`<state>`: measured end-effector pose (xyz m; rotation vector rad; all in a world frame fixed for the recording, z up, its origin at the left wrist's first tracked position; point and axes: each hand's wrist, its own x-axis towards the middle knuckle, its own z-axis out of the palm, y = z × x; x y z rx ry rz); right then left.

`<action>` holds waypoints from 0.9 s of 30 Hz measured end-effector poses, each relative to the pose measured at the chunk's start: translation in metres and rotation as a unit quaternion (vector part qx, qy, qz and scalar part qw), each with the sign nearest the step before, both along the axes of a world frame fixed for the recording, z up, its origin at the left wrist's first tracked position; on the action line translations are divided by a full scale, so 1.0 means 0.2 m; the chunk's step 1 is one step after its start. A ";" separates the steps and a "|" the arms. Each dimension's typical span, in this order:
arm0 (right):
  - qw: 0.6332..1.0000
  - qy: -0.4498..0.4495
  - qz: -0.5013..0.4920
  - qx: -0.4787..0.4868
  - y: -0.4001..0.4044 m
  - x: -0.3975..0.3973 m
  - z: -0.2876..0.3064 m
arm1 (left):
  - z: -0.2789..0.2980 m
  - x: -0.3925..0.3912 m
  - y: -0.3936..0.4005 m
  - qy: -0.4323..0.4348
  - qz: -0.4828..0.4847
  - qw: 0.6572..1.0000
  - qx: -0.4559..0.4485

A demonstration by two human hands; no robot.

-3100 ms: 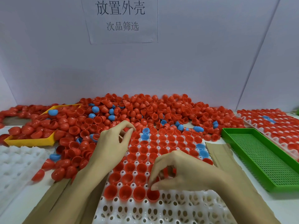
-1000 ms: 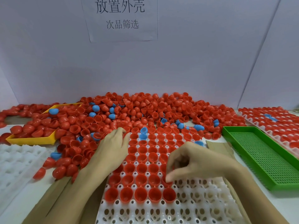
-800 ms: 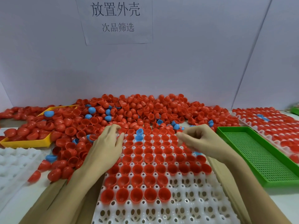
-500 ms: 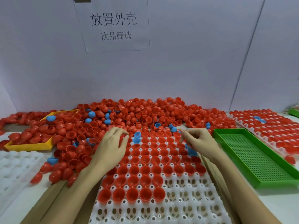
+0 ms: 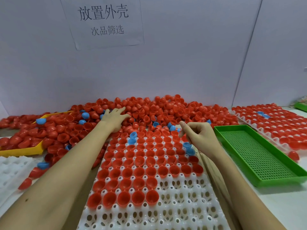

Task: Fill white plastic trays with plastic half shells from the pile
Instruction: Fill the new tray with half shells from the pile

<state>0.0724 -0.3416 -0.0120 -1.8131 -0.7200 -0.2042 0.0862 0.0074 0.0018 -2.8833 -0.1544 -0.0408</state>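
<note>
White perforated plastic tray [image 5: 179, 211] roughly two-thirds filled with red plastic half shells [image 5: 141, 165]; front rows left. Left hand [image 5: 114, 120] spread flat on pile [image 5: 166, 108]; right hand [image 5: 197, 133] loosely curled, nothing seen held.

left arm stretched way out with the left hand [image 5: 115, 119] flat, palm down and fingers spread, while the right hand [image 5: 200, 136] hangs closer in, fingers loosely curled under and index finger poking out left

The white counter [image 5: 282, 205] bore a white tray [image 5: 174, 211], a shell pile [image 5: 166, 110], a green tray [image 5: 259, 156], a yellow tray [image 5: 21, 151], and cardboard [image 5: 216, 178].
</note>
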 end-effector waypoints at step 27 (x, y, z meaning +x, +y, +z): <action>1.000 -0.012 -0.014 -0.022 0.03 -0.01 -0.03 | -0.01 -0.36 -0.10 -0.452 -0.113 0.832 -0.303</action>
